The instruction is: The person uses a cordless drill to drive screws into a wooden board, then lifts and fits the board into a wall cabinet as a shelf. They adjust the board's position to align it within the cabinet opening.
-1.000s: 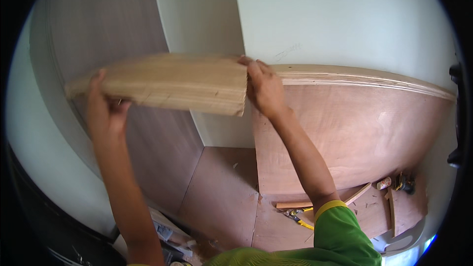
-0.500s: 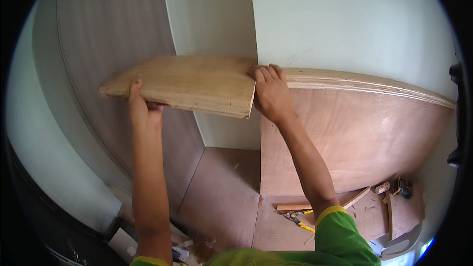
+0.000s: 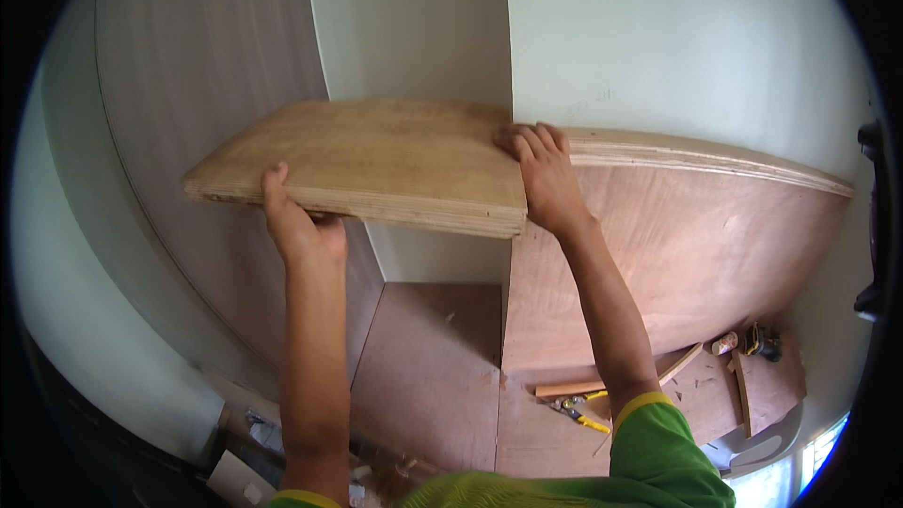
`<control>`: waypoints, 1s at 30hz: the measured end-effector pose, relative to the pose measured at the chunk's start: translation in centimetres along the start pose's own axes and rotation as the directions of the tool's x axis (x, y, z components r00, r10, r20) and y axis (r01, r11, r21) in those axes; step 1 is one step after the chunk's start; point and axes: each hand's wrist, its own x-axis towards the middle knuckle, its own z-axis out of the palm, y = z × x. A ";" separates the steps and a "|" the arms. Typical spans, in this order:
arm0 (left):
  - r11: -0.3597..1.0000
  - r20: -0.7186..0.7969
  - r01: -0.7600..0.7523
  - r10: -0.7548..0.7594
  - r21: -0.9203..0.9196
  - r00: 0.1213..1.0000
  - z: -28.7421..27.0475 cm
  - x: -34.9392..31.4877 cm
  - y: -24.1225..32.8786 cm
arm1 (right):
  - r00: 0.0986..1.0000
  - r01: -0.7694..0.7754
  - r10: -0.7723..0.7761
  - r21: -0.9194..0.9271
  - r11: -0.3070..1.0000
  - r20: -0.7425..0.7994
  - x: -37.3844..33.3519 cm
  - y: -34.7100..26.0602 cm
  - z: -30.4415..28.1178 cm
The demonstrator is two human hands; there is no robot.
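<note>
A thick light-brown plywood board (image 3: 376, 150) is held level across the front of a pale recess, its layered edge toward me. My left hand (image 3: 303, 226) is closed on its front edge, thumb on top and fingers underneath. At the board's right end my right hand (image 3: 547, 179) is closed over the side, its fingertips on the top, partly blurred. Just beyond that hand begins a fixed plywood ledge (image 3: 696, 150) along the white wall. The board's front right corner overlaps the panel under the ledge. Its far edge lies against or near the recess, and I cannot tell whether it touches.
A grey-brown wood panel (image 3: 207, 66) rises on the left. Below, on the plywood base (image 3: 428, 357), lie yellow-handled pliers (image 3: 578, 412), wood strips (image 3: 569, 388), a small can (image 3: 724, 343) and a black-and-yellow power tool (image 3: 764, 342). Clutter sits at the lower left.
The board's right end has moved right and a little nearer, now past the recess corner. Both hands have shifted right, still holding it. The view has also shifted slightly.
</note>
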 end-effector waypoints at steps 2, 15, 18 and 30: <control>0.999 0.050 -0.036 0.038 -0.027 0.998 0.3 0.7 -0.3 | 0.999 -0.015 0.016 0.052 0.999 -0.033 -0.2 0.1 0.3; 0.993 -0.019 0.041 -0.043 -0.109 0.999 1.2 1.5 -2.4 | 0.941 0.084 0.022 0.294 0.952 -0.338 -1.6 -8.5 -2.5; 0.998 -0.022 0.052 -0.053 -0.040 0.998 1.4 1.0 -2.3 | 0.943 0.058 -0.028 0.082 0.995 -0.330 -1.5 -10.9 -1.6; 0.995 0.096 -0.003 0.013 -0.104 0.995 4.9 6.9 -6.1 | 0.843 -0.142 0.033 -0.161 0.977 -0.537 4.4 -6.5 4.1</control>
